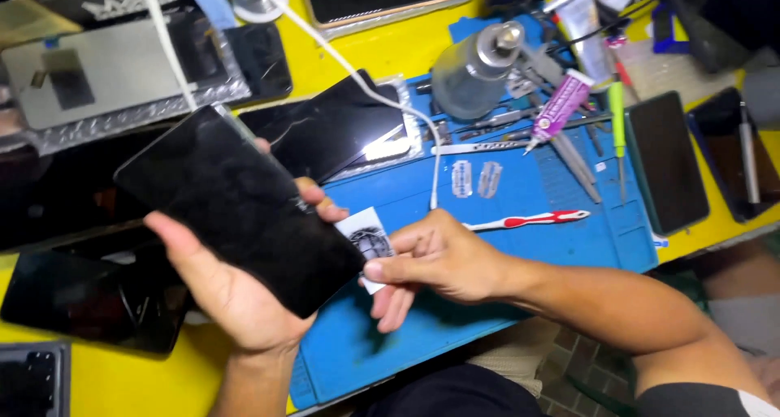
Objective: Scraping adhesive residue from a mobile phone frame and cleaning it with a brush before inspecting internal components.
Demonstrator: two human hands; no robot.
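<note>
While the left hand (236,291) grips a black phone (236,210) above the blue mat (520,214), the right hand (443,263) pinches a small white sticker (367,237) at its lower edge.
Head view: steadying the phone and pulling the sticker slowly should go best; what the sticker attaches to is hidden behind the phone.

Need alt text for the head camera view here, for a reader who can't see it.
A person's left hand holds a black phone tilted above a blue work mat, while the right hand pinches a small white card at the phone's lower edge. On the mat lie a red-and-white toothbrush, two razor blades and a glue tube.
</note>
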